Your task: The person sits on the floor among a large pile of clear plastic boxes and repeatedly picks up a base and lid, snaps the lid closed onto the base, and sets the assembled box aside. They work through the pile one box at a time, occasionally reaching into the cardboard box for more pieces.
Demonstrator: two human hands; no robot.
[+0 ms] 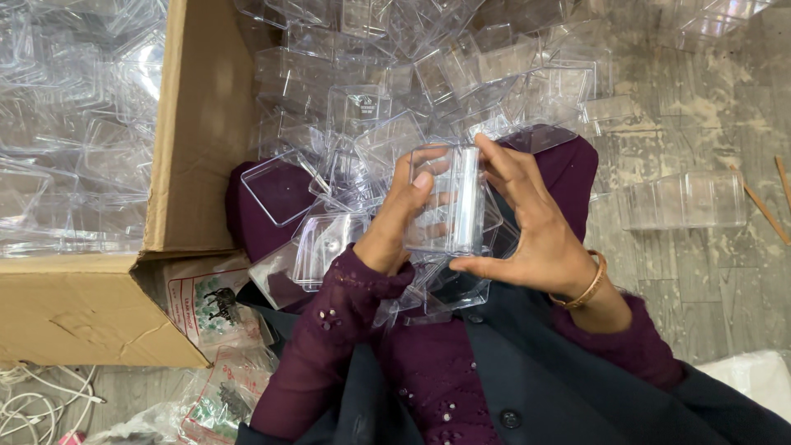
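Both hands hold a clear plastic box (451, 200) above my lap. My left hand (395, 216) grips its left side with the fingertips on the top edge. My right hand (527, 227) wraps its right side, thumb underneath, a gold bangle on the wrist. A heap of the same clear plastic boxes and lids (354, 132) covers my lap and the floor in front. One square clear lid (278, 188) lies flat on the maroon cloth to the left of my hands.
A large cardboard carton (177, 165) on the left is filled with clear boxes. A row of stacked clear boxes (682, 200) lies on the stone floor at right, near thin wooden sticks (762, 210). Printed plastic bags (218, 330) and white cables (37, 404) lie at lower left.
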